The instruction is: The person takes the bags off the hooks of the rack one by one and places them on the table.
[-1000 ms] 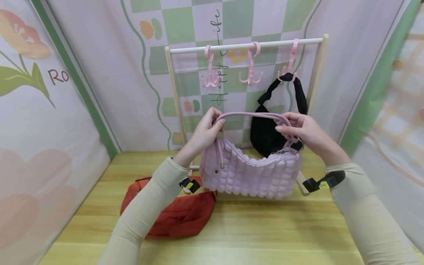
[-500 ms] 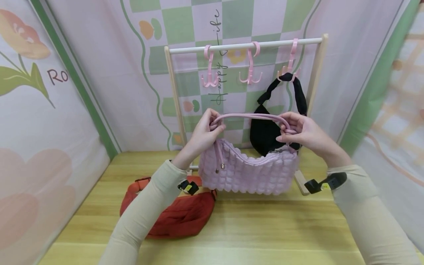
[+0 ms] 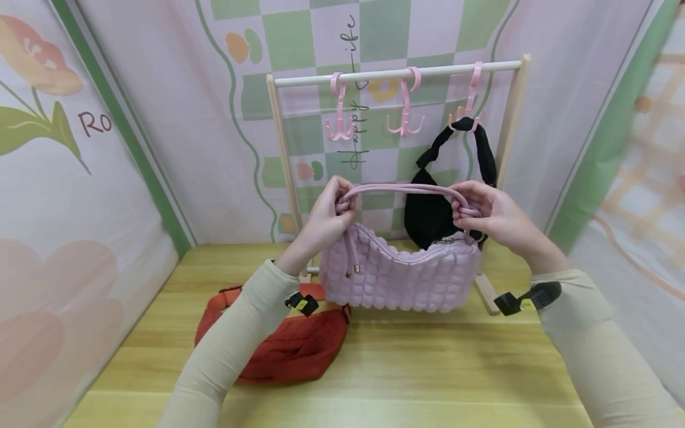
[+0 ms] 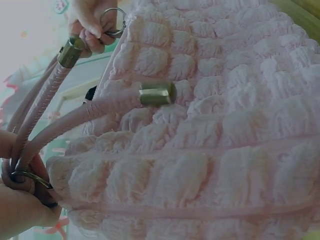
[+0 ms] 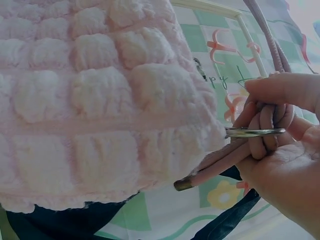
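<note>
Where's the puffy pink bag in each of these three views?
Head: puffy pink bag, just below centre.
Left wrist: puffy pink bag, filling centre and right.
Right wrist: puffy pink bag, across the left.
Shared landmark: the right hand, visible in all three.

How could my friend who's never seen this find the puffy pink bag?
Toward the back of the wooden table stands a rack. In front of it, the left hand and right hand grip the handle of the puffy pink bag. The black bag hangs from a hook and the red bag lies on the table, but only this one looks bubbly all over.
</note>
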{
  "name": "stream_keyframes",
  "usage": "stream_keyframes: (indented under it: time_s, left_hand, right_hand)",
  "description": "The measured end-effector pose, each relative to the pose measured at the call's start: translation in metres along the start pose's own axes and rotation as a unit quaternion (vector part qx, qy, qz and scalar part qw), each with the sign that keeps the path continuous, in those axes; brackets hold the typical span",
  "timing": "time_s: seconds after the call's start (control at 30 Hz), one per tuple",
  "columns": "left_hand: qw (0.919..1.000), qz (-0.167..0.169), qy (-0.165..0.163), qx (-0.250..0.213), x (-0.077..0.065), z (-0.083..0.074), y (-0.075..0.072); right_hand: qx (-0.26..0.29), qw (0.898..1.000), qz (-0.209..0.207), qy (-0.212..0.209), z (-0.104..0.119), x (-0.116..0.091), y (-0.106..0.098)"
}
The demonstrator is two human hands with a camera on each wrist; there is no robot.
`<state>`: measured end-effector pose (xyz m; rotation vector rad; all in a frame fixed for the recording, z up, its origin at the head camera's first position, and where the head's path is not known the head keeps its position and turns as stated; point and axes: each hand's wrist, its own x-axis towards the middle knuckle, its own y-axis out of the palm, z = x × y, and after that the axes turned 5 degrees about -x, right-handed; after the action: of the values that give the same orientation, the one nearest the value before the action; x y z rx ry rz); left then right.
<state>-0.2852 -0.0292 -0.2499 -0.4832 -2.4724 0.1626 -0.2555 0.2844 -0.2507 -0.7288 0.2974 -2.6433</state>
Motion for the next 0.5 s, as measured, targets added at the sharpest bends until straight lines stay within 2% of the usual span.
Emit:
stream_keyframes:
  time_s: [0.27, 0.5]
  left_hand:
    - [0.9999, -0.009, 0.007, 0.004, -0.0020, 0.0000, -0.0016]
    - [0.9994, -0.017, 0.032, 0.003, -0.0027, 0.0010, -0.0032]
  right_hand:
    - [-0.026, 0.999, -0.031, -0.012, -0.0011, -0.0015, 0.0002]
    - [-0.097, 0.993, -0.060, -0.007, -0.0002, -0.0035, 0.0000]
